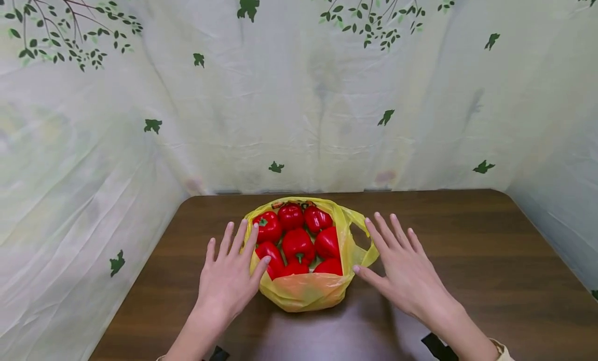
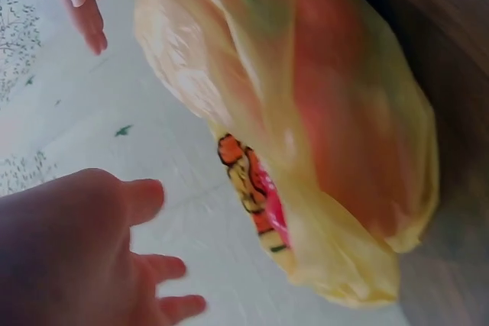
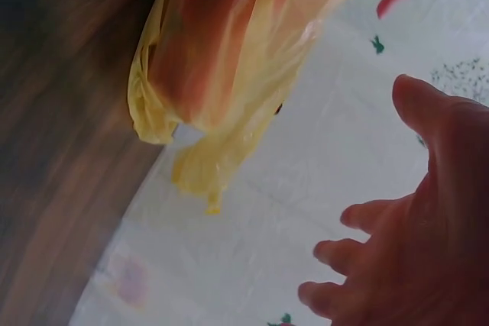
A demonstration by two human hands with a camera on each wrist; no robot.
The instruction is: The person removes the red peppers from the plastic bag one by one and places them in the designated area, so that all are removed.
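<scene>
Head view only: uncropped yellow bag [image 1: 303,294]

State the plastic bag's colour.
The plastic bag is translucent yellow; it shows best in the head view.

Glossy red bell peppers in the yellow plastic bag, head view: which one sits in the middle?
The glossy red bell pepper whose green stem points toward the near side of the yellow plastic bag; the other visible peppers ring it.

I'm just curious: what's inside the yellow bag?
The yellow bag shows shiny red peppers, plus something orange and patterned along its far edge. Whatever lies beneath the peppers is covered.
</scene>
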